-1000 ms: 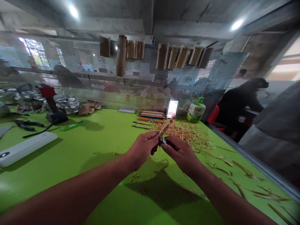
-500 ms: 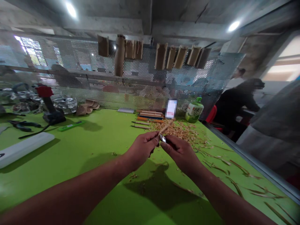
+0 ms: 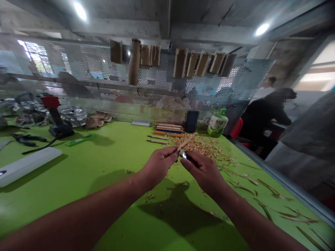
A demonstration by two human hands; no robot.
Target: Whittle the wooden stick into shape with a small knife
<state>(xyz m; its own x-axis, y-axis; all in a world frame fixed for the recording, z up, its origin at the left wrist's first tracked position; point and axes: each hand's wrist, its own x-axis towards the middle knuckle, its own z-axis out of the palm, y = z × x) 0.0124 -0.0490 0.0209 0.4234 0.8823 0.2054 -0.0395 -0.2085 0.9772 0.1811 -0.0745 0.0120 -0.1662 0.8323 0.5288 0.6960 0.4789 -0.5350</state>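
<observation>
My left hand (image 3: 159,164) is closed round the near end of a thin strip of pale wood or bamboo (image 3: 187,140), which points up and away to the right. Just right of it my right hand (image 3: 202,167) grips a carving knife (image 3: 184,154); its short shiny blade lies against or close beside the strip near my left thumb. Most of the knife's handle is hidden in my fingers. Behind the hands a heap of curled wood shavings (image 3: 206,146) covers the green table (image 3: 110,167).
Two slim tools (image 3: 158,142) lie beyond my left hand, near stacked wooden sticks (image 3: 169,127). A dark phone (image 3: 192,122) and a green-capped bottle (image 3: 218,123) stand at the back. Left are a cordless drill (image 3: 56,115), pliers (image 3: 27,139) and a white case (image 3: 30,165). A person (image 3: 267,111) sits at right.
The knife blade has shifted slightly right, away from my left thumb. The phone's screen has gone from bright to dark. Both grips stay the same.
</observation>
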